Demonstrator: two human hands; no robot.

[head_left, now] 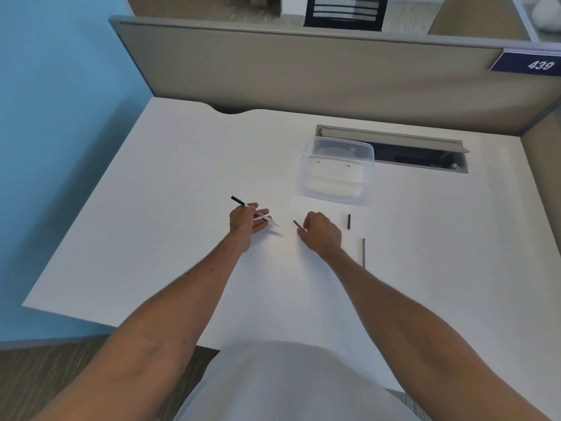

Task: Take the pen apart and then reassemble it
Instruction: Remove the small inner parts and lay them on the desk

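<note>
The white surface (170, 226) spreads out in front of me, backed by a beige partition (303, 71) that carries a dark blue plate (526, 63) reading 439 at its right end. Set into the far right of the surface is a long cable slot (419, 156) with its flap raised, and just in front of its left end sits a clear plastic container (335, 171), well beyond my hands. Both my bare forearms reach forward over the near half. My left hand (244, 221) lies with its fingers loosely curled around the pen body (254, 210), a white barrel with printing along it and a black end; the pen slants from upper left, where the black end sticks out past my knuckles, down to the right, where the pale end points toward my other hand. My right hand (321, 233) is just to the right of it, not touching, its fingers pinched together on a short dark piece (297, 224) that pokes out to the upper left toward the pen body. Farther right, a short black part (349, 221) lies by itself on the surface, near my right hand but apart from it. Below that, a thin grey rod (363, 252) lies lengthwise beside my right wrist.
</note>
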